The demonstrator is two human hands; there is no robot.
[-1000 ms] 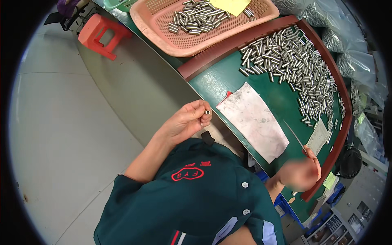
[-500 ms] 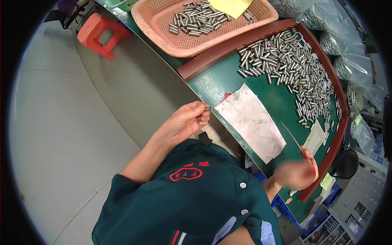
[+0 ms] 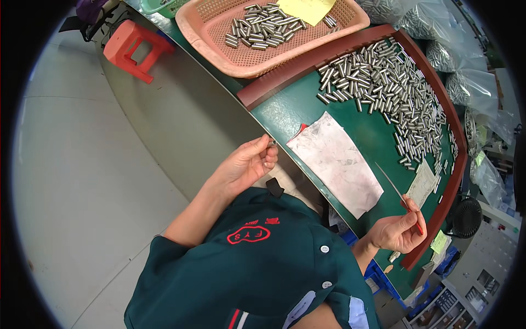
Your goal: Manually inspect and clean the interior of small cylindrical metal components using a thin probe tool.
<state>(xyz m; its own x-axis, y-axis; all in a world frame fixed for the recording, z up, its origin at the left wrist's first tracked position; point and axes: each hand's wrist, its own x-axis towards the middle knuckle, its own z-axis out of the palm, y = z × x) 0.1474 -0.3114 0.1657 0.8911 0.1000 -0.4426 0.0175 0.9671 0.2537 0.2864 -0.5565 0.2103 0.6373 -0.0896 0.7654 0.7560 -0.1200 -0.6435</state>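
Note:
My left hand [image 3: 247, 164] is closed in a pinch just off the table's near edge. Between its thumb and fingertips is a small metal pin [image 3: 272, 143], mostly covered. My right hand [image 3: 399, 232] rests over the table at the right, its fingers wrapped round a slim pointed metal tool with a red handle [image 3: 392, 185]. The tool's tip points up and left, away from me. A stained white cloth [image 3: 339, 164] lies between my hands at the table edge. Beyond it, many loose shiny metal pins [image 3: 402, 90] are heaped on the green tabletop [image 3: 296, 107].
Red-brown strips [image 3: 307, 68] fence the pin heap. A pink basket [image 3: 219, 63] with more pins and a yellow paper [image 3: 309, 10] stands at the far left. A paper slip [image 3: 422, 183] lies near my right hand. Bagged pins [image 3: 466, 88], a black fan [image 3: 466, 219] and a red stool [image 3: 123, 46] surround the table.
My left hand has shifted slightly left and up with the pin, which now shows less. My right hand was blurred and now appears sharp, still gripping the red-handled tool.

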